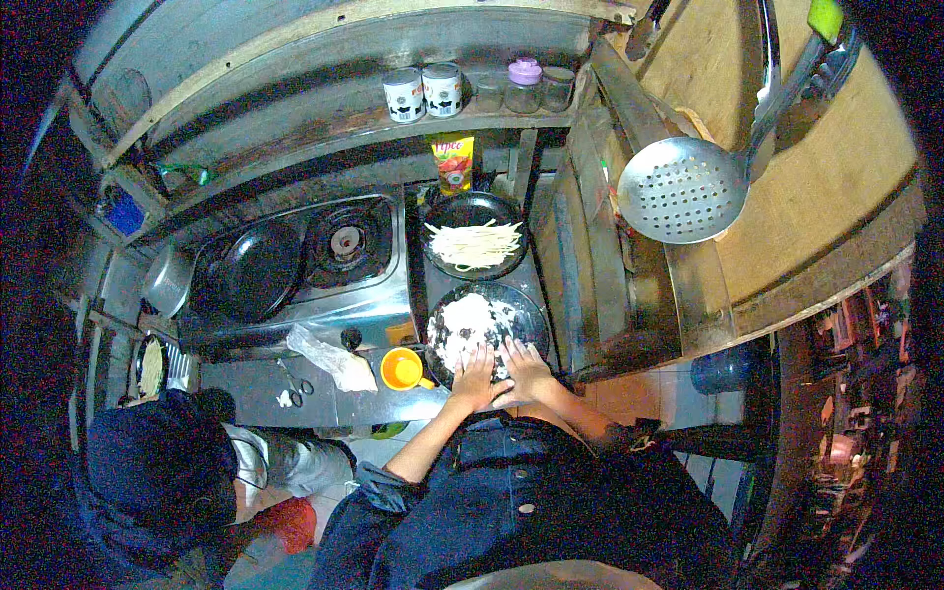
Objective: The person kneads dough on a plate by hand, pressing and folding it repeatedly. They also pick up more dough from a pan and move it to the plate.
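A dark round plate (540,318) in front of me holds a heap of white powder (467,321), which looks like flour. My left hand (476,377) lies palm down at the plate's near side, fingertips on the powder. Beside it, my right hand (524,370) rests on the powder's right edge with its fingers spread. Neither hand visibly grips anything, though what is under the palms is hidden. Just behind stands a second black plate (476,207) with pale, thin strips (476,245) on it. An orange mug (403,368) sits left of my left hand.
Scissors (297,391) and a plastic bag (332,358) lie on the counter. Further left are a gas stove (345,243) and a black wok (259,269). A perforated skimmer (684,189) hangs at the right. Someone in a dark cap (158,464) is at the lower left.
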Action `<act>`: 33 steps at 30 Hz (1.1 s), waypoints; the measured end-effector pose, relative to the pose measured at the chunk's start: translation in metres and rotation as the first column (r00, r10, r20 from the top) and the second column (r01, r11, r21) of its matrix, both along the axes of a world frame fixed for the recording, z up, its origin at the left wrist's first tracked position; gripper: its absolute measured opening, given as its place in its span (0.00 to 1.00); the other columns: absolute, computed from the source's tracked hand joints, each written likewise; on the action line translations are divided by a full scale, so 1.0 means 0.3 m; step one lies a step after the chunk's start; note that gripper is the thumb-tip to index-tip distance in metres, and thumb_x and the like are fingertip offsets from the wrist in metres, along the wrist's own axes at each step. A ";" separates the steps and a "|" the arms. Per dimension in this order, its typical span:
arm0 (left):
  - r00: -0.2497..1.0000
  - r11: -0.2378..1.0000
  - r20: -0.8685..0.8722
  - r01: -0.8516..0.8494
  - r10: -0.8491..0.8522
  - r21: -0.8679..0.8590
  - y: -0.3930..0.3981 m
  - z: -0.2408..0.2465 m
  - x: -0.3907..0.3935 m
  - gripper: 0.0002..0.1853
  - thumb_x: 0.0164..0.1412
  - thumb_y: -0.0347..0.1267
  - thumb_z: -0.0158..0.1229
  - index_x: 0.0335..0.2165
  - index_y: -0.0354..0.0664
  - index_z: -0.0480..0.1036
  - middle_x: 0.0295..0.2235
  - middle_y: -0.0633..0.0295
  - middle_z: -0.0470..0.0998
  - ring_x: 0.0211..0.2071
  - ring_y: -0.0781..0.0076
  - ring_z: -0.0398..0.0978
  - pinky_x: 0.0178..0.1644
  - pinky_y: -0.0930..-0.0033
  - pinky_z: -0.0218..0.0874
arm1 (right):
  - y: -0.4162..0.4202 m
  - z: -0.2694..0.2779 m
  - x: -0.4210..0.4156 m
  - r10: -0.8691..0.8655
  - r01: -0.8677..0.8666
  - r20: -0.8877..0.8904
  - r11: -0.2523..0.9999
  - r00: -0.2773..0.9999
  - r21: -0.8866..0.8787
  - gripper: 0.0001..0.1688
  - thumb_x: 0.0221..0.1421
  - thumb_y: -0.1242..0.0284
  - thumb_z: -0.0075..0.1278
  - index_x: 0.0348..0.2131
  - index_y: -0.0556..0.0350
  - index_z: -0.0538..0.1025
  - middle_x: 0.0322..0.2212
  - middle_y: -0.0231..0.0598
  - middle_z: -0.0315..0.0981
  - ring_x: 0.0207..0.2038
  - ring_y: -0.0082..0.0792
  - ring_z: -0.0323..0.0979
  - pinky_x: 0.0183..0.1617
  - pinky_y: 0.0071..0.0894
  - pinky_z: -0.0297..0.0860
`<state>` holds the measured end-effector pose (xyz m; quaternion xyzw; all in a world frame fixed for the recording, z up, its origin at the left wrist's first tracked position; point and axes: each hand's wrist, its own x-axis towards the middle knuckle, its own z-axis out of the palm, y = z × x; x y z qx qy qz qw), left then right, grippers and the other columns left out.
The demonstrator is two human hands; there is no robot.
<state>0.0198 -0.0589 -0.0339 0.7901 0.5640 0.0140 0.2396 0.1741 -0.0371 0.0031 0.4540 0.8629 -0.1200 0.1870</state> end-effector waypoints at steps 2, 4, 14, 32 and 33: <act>0.997 0.999 0.062 -0.043 0.041 0.021 0.058 -0.021 0.021 0.48 0.50 0.62 0.36 0.58 0.40 0.37 0.60 0.53 0.37 0.61 0.58 0.33 0.60 0.47 0.27 | 0.057 -0.066 0.017 -0.061 0.063 -0.045 0.997 0.997 0.046 0.68 0.31 0.35 0.46 0.58 0.63 0.40 0.59 0.53 0.28 0.62 0.48 0.31 0.62 0.49 0.33; 0.991 0.994 0.111 -0.085 0.078 0.064 0.099 -0.034 0.017 0.47 0.51 0.61 0.37 0.58 0.40 0.38 0.60 0.51 0.37 0.61 0.57 0.33 0.59 0.46 0.30 | 0.113 -0.068 0.011 -0.081 0.091 -0.074 0.986 0.994 0.137 0.64 0.35 0.40 0.47 0.58 0.60 0.39 0.59 0.50 0.29 0.62 0.46 0.30 0.62 0.48 0.33; 0.995 0.997 0.093 0.023 -0.030 0.079 -0.031 -0.009 -0.026 0.47 0.49 0.63 0.39 0.57 0.43 0.43 0.59 0.45 0.36 0.59 0.44 0.35 0.58 0.42 0.31 | 0.014 -0.080 0.050 -0.127 0.136 -0.111 0.988 0.986 0.078 0.62 0.33 0.44 0.53 0.57 0.60 0.44 0.59 0.55 0.31 0.61 0.50 0.34 0.61 0.49 0.36; 0.984 0.998 0.179 -0.010 0.021 -0.063 0.017 -0.039 0.018 0.51 0.50 0.63 0.32 0.57 0.32 0.36 0.59 0.44 0.35 0.61 0.52 0.30 0.60 0.48 0.20 | 0.024 -0.077 -0.059 -0.099 0.107 -0.170 0.994 0.980 0.038 0.46 0.45 0.60 0.41 0.57 0.64 0.44 0.59 0.51 0.31 0.61 0.46 0.34 0.62 0.46 0.36; 0.985 0.997 0.175 0.007 0.006 -0.072 -0.002 -0.026 0.021 0.50 0.51 0.63 0.32 0.57 0.32 0.36 0.59 0.44 0.35 0.61 0.52 0.30 0.60 0.48 0.20 | 0.004 -0.043 -0.053 -0.112 0.111 -0.145 0.994 0.983 -0.009 0.45 0.44 0.60 0.41 0.56 0.65 0.46 0.59 0.51 0.33 0.61 0.47 0.35 0.62 0.47 0.37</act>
